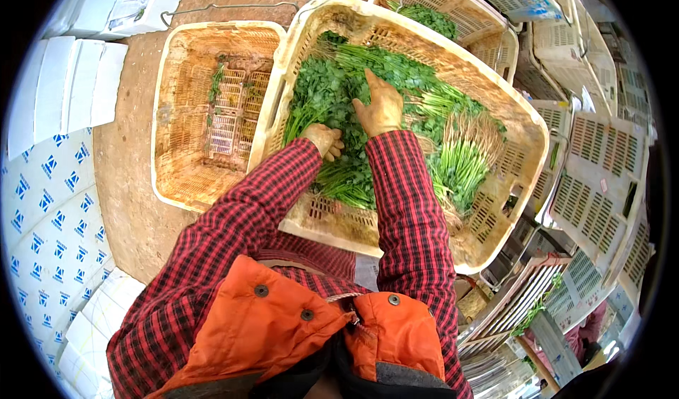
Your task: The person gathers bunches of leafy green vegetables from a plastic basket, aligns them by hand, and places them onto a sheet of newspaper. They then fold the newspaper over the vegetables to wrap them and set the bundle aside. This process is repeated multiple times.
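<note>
A large stained plastic crate [329, 7] stands before me with bundles of leafy green herbs, coriander by the look of them, inside it. Over the leaves on its left side is my left hand [322, 140], fingers curled down; whether they grip any stems is not clear. My right hand [380, 104] is spread above the middle of the greens, thumb and index finger apart, with nothing seen between them. To its right lies a bundle [467, 155] with pale green stems and brown roots. Other bundles [366, 57] lie towards the far side.
Left of the large crate is a second crate [159, 107] with a few green scraps at its bottom. White foam boxes [79, 80] line the left side. Another crate with greens [509, 43] stands behind. Stacked crates [599, 181] and a slatted wooden rack [522, 298] are at the right.
</note>
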Tool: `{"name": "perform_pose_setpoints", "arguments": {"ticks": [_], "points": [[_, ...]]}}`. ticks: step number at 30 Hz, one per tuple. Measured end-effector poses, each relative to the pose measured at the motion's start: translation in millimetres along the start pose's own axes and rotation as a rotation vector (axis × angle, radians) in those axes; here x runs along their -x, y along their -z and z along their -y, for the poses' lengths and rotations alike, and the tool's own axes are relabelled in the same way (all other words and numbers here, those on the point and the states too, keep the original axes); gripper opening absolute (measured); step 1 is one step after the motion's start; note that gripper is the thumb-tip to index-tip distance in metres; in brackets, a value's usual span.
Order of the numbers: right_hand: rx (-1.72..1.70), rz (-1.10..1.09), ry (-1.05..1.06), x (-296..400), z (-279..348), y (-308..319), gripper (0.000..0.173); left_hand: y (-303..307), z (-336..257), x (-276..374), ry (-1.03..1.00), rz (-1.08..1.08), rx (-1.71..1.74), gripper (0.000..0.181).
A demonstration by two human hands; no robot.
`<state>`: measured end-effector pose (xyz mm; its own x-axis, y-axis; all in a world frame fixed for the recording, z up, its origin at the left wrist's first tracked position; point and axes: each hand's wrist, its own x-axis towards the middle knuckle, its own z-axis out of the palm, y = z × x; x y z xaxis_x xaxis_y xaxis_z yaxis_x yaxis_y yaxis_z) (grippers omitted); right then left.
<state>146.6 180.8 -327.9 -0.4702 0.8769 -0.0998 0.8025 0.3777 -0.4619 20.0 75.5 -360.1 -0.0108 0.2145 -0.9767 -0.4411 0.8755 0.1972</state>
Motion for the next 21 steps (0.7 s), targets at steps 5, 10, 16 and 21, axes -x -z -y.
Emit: {"name": "perform_pose_setpoints", "arguments": {"ticks": [5, 10, 16, 21], "points": [[-0.103, -0.086, 0.077, -66, 2, -54, 0.063, -10, -19, 2, 0.048, -0.115, -0.167, 0.022], [-0.065, -0.059, 0.083, -111, 14, -95, 0.045, -9, -17, -5, 0.062, -0.110, -0.233, 0.039], [0.258, 0.162, 0.149, -133, 23, -79, 0.029, -7, -22, -1, 0.120, 0.019, -0.254, 0.028], [0.396, 0.344, 0.025, -142, 31, -83, 0.021, -8, -17, -18, 0.228, 0.077, -0.259, 0.023]]}}
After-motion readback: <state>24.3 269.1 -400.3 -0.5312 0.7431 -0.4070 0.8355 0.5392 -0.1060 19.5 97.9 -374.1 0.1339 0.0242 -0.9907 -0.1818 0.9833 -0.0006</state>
